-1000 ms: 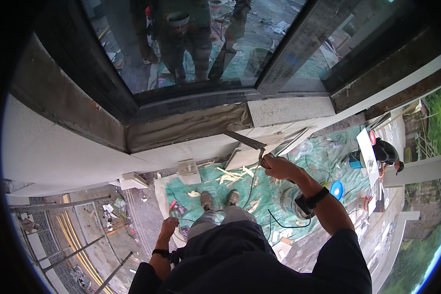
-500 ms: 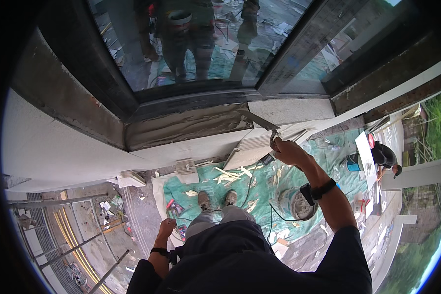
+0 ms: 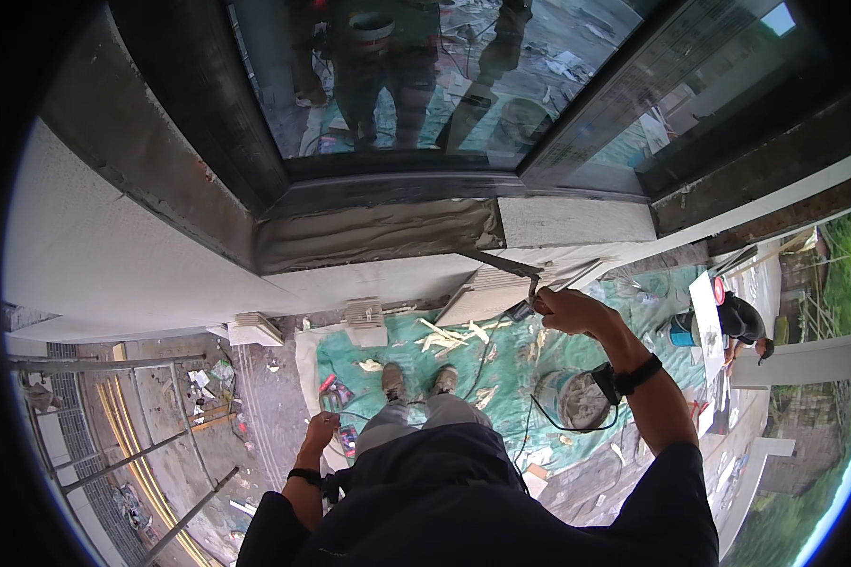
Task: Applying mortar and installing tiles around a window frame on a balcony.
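Note:
My right hand (image 3: 569,312) is closed around the handle of a trowel (image 3: 501,262). Its thin blade points left, level with the front edge of the window sill. Behind the blade, a bed of wet grey mortar (image 3: 369,234) with ridged marks fills the left part of the sill. A pale stone slab (image 3: 577,219) covers the sill to the right of the mortar. My left hand (image 3: 321,431) hangs low on the left with its fingers curled, and nothing shows in it.
A dark-framed window (image 3: 397,189) rises behind the sill. Below, a bucket of mortar (image 3: 577,397) stands on green sheeting (image 3: 416,354) among scraps and a cable. Stacked tiles (image 3: 364,321) lean at the wall. Scaffold poles (image 3: 151,444) are at left; another person (image 3: 742,321) crouches at right.
The trowel blade has come off the mortar surface beside the slab, down toward the sill's front edge. My right hand has lowered slightly. The view has shifted a little.

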{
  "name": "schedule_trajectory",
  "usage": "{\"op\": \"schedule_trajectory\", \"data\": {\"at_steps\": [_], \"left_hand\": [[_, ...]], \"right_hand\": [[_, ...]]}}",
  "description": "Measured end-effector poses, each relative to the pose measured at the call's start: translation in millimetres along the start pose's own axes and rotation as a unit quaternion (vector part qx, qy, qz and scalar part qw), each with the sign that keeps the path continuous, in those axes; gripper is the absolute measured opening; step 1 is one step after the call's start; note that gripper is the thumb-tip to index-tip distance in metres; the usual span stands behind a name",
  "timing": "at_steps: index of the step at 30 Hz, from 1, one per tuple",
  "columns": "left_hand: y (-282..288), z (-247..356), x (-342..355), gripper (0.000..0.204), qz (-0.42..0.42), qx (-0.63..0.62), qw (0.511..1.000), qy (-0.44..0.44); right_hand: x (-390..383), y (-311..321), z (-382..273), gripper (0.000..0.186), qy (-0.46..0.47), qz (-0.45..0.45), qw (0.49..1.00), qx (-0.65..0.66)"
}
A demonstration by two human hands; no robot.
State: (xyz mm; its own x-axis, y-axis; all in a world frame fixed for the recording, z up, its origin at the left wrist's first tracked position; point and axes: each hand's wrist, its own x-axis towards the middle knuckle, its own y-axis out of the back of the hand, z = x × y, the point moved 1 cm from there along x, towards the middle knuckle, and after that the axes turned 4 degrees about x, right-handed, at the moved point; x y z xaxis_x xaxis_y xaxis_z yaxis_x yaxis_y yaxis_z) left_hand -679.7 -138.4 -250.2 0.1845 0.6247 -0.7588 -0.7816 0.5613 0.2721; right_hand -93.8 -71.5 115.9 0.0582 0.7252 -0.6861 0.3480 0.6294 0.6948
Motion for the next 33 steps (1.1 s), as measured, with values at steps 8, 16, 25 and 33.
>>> {"op": "schedule_trajectory", "data": {"at_steps": [8,16,25,33], "left_hand": [[4,-2,-3,0.033,0.005,-0.002,1.0,0.013],[-4,-7,-6,0.027,-0.019,-0.028,0.999,0.018],[7,-15,-9,0.031,0.005,-0.025,0.999,0.02],[15,-21,-9,0.032,0.009,-0.038,0.999,0.01]], "right_hand": [[22,9,-3,0.029,0.013,0.063,0.995,0.07],[34,2,-6,0.022,0.021,0.06,0.998,0.017],[18,-31,-19,0.033,-0.041,0.086,0.952,0.29],[54,-64,-77,0.023,-0.021,0.039,0.789,0.613]]}}
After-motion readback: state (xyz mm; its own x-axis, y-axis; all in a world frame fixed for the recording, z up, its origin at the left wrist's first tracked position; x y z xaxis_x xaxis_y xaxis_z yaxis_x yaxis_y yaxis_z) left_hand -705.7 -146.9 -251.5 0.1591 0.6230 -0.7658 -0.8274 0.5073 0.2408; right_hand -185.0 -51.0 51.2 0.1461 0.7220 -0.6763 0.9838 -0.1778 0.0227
